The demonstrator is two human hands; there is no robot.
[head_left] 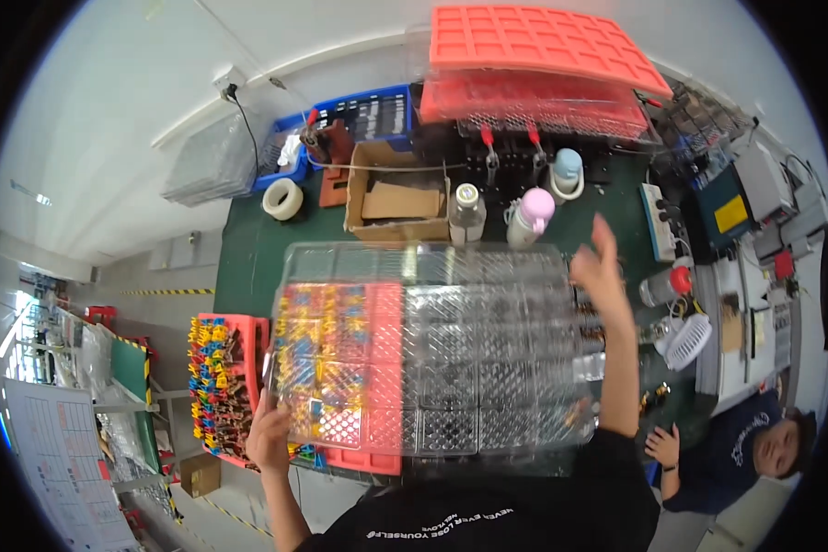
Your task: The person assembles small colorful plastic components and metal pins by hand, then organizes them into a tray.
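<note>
One green bench (248,230) is taken up by work judged to be part-way through; clock directions are given from the middle of the clear tray (488,359). That wide tray is blurred and has not been let go; whether it is lifted or rested on what lies below cannot be told. At 1 o'clock, well apart, red trays (543,41) are stacked and seem to be left aside. Under the clear tray's left part, a lower red tray (368,462) is seen through the plastic, some columns filled and one strip apparently bare. At 9 o'clock, a side tray (258,324), also red, is well stocked. How much is finished overall cannot be counted.

The clear tray's 8 o'clock edge is held by the left hand (269,437), its grip closed on the rim, so most of the tray is placed toward 2 o'clock from that grip. The right hand (601,267) is raised at 2 o'clock, fingers spread and nothing seen held, just beside the far corner; contact cannot be confirmed. Coloured clips (209,386) are lined up at 10 o'clock from the left grip.
</note>
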